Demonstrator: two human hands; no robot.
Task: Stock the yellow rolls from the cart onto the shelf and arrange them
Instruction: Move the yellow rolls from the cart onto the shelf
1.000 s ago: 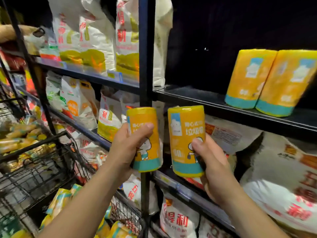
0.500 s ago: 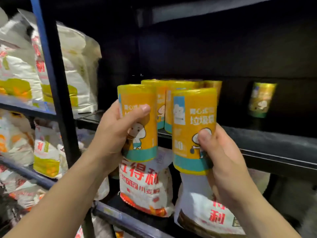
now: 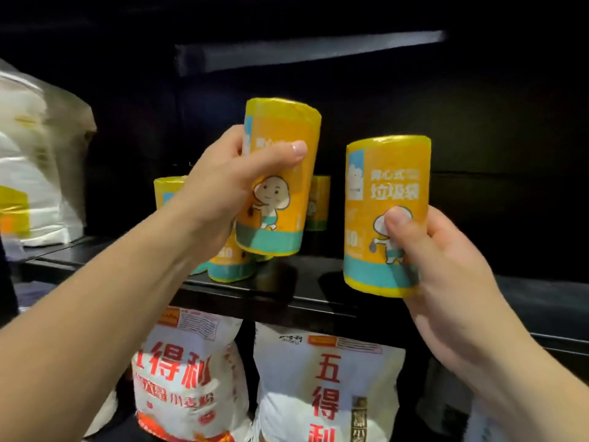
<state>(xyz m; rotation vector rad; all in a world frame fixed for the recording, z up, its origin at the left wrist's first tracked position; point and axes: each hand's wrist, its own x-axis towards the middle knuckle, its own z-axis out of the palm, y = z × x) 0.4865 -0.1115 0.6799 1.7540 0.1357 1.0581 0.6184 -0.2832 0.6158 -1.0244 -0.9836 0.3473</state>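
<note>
Left hand (image 3: 220, 199) wraps a yellow roll (image 3: 277, 173), upright, above the shelf (image 3: 318, 291). Right hand (image 3: 446, 269) grips a second roll (image 3: 385, 215) at 4 o'clock of it, near the shelf lip. Stocked rolls (image 3: 231, 266) behind, count unclear in the dark. Advice: lower each flat beside those, label forward.

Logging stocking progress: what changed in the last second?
Both hands rose from the lower shelf level to the black shelf. The left hand lifted the left roll highest, in front of the standing rolls; the right hand brought the right roll to the shelf's front edge. Both grips unchanged; neither roll set down.
</note>
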